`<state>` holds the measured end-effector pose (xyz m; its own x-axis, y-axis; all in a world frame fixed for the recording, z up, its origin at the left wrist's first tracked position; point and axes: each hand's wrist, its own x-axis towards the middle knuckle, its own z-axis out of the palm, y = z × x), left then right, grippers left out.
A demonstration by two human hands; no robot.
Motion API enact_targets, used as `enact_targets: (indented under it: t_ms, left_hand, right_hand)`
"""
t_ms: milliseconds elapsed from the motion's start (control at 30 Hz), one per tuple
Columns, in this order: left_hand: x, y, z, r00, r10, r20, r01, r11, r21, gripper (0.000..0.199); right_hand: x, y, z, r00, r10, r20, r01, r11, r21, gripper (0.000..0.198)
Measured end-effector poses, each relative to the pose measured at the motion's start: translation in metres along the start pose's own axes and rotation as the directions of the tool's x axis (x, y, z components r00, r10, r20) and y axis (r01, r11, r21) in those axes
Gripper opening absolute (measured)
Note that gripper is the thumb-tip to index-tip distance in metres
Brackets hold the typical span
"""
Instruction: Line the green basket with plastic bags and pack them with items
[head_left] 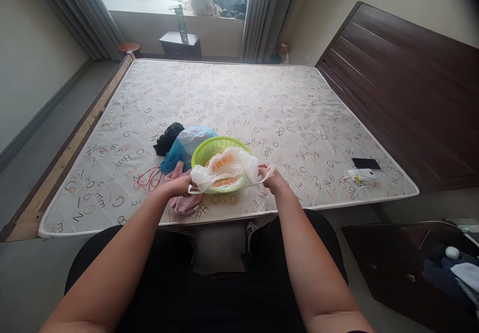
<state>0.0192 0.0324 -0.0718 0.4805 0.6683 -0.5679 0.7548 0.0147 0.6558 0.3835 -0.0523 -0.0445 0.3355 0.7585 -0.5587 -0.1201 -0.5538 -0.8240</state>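
A white plastic bag (239, 162) with orange print is stretched between my two hands, over the near side of a green plastic basket (204, 149). My left hand (181, 185) is closed on one handle of the bag, just above a pink cloth (186, 204). On the other side my right hand (272, 177) grips the opposite handle, fingers curled round it. The basket rests on the mattress near its front edge. Behind and left of it lie a blue plastic bag (187, 143) with red strings and a crumpled black plastic bag (169, 137).
Letters pattern the white mattress (239, 93). A black phone (365, 163) and a white device with a cable (361, 175) lie at its right. The dark headboard (404, 93) rises on the right. A dark nightstand (389, 253) with items stands at lower right.
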Motion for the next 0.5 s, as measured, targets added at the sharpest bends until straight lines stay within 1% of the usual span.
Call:
enact_targets:
  t_ms: [67,133,200,267,367,433,500]
  left_hand:
    - [0.000,-0.001,-0.002,0.999,-0.018,0.050,0.019,0.999,-0.029,0.054]
    - [0.000,0.000,-0.004,0.998,-0.006,0.054,0.010,0.998,-0.068,0.057]
    - [-0.001,0.002,-0.007,0.999,-0.019,0.037,0.022,0.997,-0.079,0.055]
    - [-0.002,0.005,-0.009,0.998,-0.063,-0.026,0.062,0.998,-0.021,0.048]
    - [-0.004,0.010,-0.013,0.980,-0.147,-0.136,0.162,0.981,0.107,0.038]
    - [-0.007,0.014,-0.014,0.978,-0.152,-0.145,0.170,0.978,0.117,0.038]
    - [-0.010,0.018,-0.014,0.986,-0.121,-0.116,0.130,0.988,0.080,0.042]
  right_hand:
    - [-0.003,-0.007,-0.003,1.000,0.004,0.007,-0.006,0.985,0.175,0.021]
    - [-0.004,-0.012,-0.008,1.000,0.016,-0.019,-0.010,0.961,0.277,0.024]
    - [-0.003,-0.016,-0.013,0.997,0.046,-0.062,-0.022,0.938,0.347,0.024]
    - [-0.002,-0.017,-0.017,0.992,0.092,-0.088,-0.046,0.905,0.423,0.024]
    - [0.000,-0.017,-0.020,0.987,0.135,-0.087,-0.079,0.879,0.470,0.024]
    - [0.001,-0.017,-0.021,0.986,0.145,-0.079,-0.090,0.872,0.481,0.025]
    - [0.002,-0.016,-0.023,0.987,0.141,-0.080,-0.085,0.872,0.481,0.024]
